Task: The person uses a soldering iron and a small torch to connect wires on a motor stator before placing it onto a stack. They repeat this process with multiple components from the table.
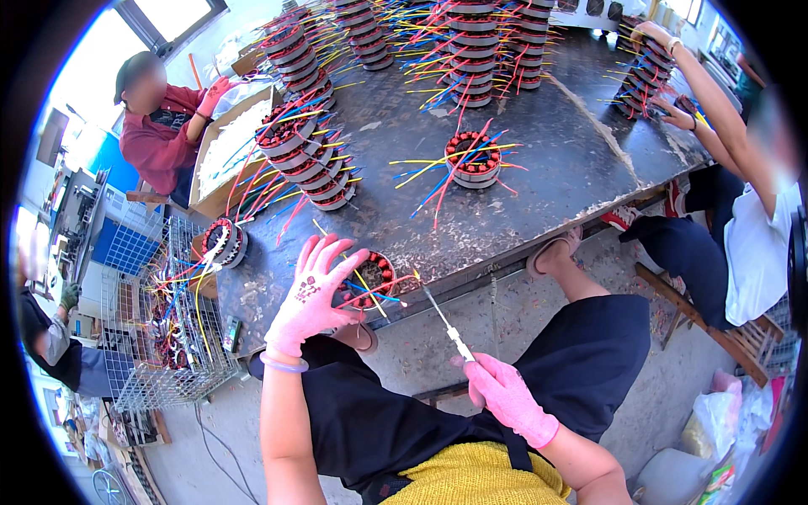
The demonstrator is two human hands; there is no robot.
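Near the table's front edge stands a motor stator with red windings around its ring and blue, yellow and red wires sticking out. My left hand, in a pink glove, is beside and partly over it, fingers spread, hiding its left side. My right hand, also in a pink glove, is closed around a slim tool with a white handle and thin metal shaft. The tool points up and left, its tip close to the stator's right side, by a yellow-orange wire end.
Another stator sits mid-table, and one lies at the left edge. Tall stator stacks bristle with wires. A wire basket stands left of the dark table. Co-workers sit left and right; the right one's hands touch a stack.
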